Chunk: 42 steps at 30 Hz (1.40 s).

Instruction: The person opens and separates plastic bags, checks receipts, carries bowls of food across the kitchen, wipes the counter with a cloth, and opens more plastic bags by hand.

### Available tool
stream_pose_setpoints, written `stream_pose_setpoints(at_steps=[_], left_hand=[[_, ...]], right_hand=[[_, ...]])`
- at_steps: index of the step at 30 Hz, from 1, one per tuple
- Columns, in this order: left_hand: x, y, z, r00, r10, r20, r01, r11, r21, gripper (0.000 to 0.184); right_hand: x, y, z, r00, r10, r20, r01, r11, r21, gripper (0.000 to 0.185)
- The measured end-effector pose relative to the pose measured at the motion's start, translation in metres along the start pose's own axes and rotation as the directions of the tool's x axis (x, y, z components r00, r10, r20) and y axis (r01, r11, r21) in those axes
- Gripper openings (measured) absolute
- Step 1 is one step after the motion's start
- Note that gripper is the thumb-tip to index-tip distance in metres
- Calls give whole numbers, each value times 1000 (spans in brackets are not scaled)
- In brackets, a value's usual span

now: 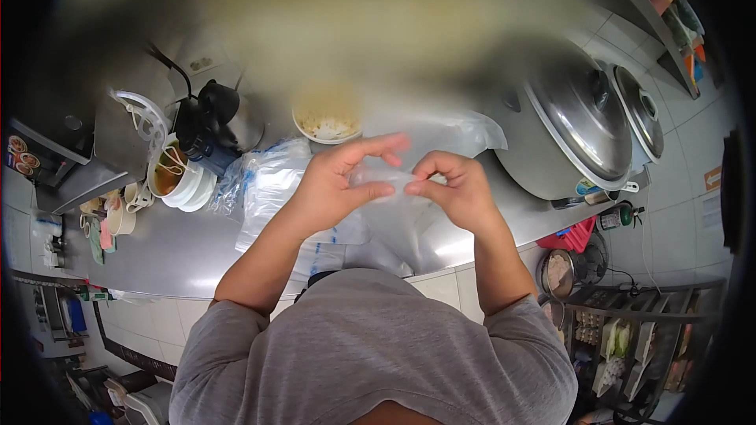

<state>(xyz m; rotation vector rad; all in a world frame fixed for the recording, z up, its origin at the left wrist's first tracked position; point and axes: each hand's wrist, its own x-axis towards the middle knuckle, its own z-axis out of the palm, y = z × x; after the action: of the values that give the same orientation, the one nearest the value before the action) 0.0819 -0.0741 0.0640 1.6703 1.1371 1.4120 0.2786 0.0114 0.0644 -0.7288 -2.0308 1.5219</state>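
Item, left end: a white container [168, 175] of brown liquid, on the metal counter [177, 256]; a dark kettle [222, 102] stands just beyond it, to the right.

Item, left of centre: a pile of plastic bags [272, 201], flat and overlapping, near the left forearm. By my reading these are unused.

Item, far centre: a bowl [329, 127] with pale food in it, its far side blurred in my view.

Item, centre: my left hand [327, 189], thumb and fingers spread wide apart; whether the thumb touches plastic, I cannot tell.

Item, centre, between the hands and over the counter: clear plastic [399, 224], thin and creased. I judge it already picked out and in the middle of being handled; I see nothing inside it and no knot. How much handling is left, I cannot tell.

Item, right of centre: my right hand [461, 189], thumb and forefinger narrowed to a pinch on the upper part of that plastic.

Item, far right: a large pot [524, 153], its metal lid [579, 110] on.
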Motion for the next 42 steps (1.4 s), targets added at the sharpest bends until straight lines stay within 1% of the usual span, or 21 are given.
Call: stream_pose_setpoints(at_steps=[4,6,7,9,10,12,13,15,16,18,22,24,26,28,30,31,33,34,36,38,42], left_hand=[[-5,2,1,974,-220,-46,214,969,-121,46],[-3,7,0,971,-226,-72,229,973,29,31],[-2,8,1,972,-225,-71,227,973,29,31],[1,8,4,927,-375,-6,373,923,-91,13],[2,8,3,927,-375,-4,374,923,-91,13],[7,6,-3,914,-390,112,388,921,39,18],[11,2,-5,914,-388,114,387,921,39,18],[17,-12,-10,943,-240,-231,105,873,-477,32],[16,-24,-22,944,-240,-228,106,872,-478,32],[16,-44,-56,923,-379,-66,158,530,-833,34],[45,-40,-60,943,-170,286,321,237,-917,32],[66,-33,-43,771,-632,-82,383,562,-733,28],[67,-147,-39,742,-668,-54,586,685,-433,23],[22,-329,-8,949,-235,-209,265,955,130,21],[4,-276,26,792,-521,-318,601,579,551,25],[-1,-278,28,794,-520,-316,599,581,551,25],[0,-282,24,748,-541,-385,655,507,561,30],[-12,-266,23,748,-554,-365,651,504,567,30],[-7,-223,5,768,-351,-536,596,698,397,25],[-18,-171,4,835,-281,-473,395,904,160,15],[-24,-36,37,999,-32,8,32,990,-138,20]], right_hand=[[1,-7,0,993,-107,-39,98,977,-192,7],[7,-6,3,795,-600,-94,471,707,-528,8],[6,-7,3,794,-600,-95,470,706,-529,8],[3,-10,4,854,-470,-225,461,882,-93,6],[1,-8,3,854,-469,-227,460,883,-93,6],[-5,-4,-5,989,-44,143,-48,810,584,9],[-6,-3,-11,989,-44,140,-46,811,583,9],[-10,0,-30,865,-9,501,-22,998,56,13],[-14,8,-39,867,-7,499,-24,998,55,13],[-20,27,-58,926,-295,234,71,747,661,15],[-9,25,-75,965,-125,-228,258,576,776,15],[0,47,-76,901,158,-403,199,676,710,18],[14,132,-59,794,399,-458,-26,775,631,21],[31,230,-28,656,573,-492,-252,780,572,26],[23,269,5,543,672,-504,-544,738,398,26],[20,267,9,541,671,-507,-543,739,398,26],[21,260,7,611,275,-742,-519,847,-113,24],[5,247,10,595,292,-749,-536,839,-98,24],[-3,205,-5,414,54,-908,-109,994,10,30],[-25,151,-7,473,26,-881,122,988,95,38],[-33,28,44,865,-317,-388,271,947,-170,38]])
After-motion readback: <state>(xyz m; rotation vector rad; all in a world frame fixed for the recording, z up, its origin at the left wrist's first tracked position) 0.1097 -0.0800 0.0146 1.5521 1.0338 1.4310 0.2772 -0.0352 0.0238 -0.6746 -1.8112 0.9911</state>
